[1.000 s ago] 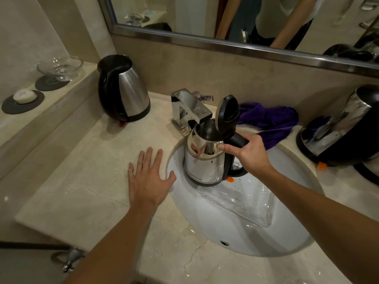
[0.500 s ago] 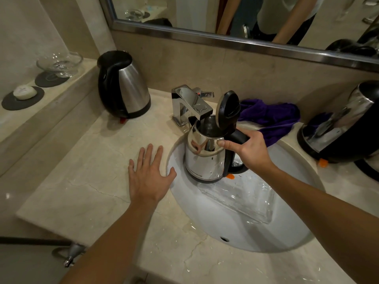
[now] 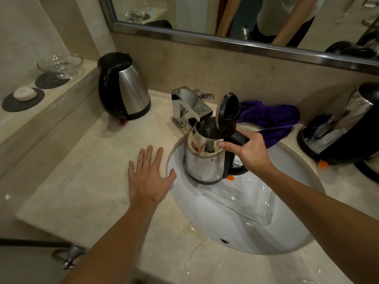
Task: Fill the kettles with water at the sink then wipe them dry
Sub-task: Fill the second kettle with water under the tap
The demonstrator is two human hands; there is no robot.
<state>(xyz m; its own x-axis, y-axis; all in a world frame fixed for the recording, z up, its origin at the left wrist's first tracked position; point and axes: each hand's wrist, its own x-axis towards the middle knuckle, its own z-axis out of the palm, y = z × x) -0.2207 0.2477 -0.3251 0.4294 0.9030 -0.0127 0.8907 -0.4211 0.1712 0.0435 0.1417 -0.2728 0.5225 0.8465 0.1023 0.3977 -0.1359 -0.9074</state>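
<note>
Steel and black plastic make up the kettle [image 3: 207, 160] held over the white sink [image 3: 266, 232], its black lid [image 3: 227, 111] tipped up and its open mouth just under the spout of the chrome faucet [image 3: 190, 105]. Whether water is running into it cannot be told. The right hand [image 3: 246, 150] is wrapped around the kettle's black handle, thumb pressed at the top near the rim. The left hand [image 3: 149, 177] lies flat on the marble counter [image 3: 82, 191] just left of the sink, fingers spread wide and holding nothing, thumb reaching the basin's edge. A clear tray [image 3: 242, 199] sits inside the sink below the kettle. Behind the sink, right of the faucet, lies a purple cloth [image 3: 272, 119]. A second kettle [image 3: 123, 89] stands closed on the counter left of the faucet, and a third kettle [image 3: 344, 124] stands right of the sink.
</note>
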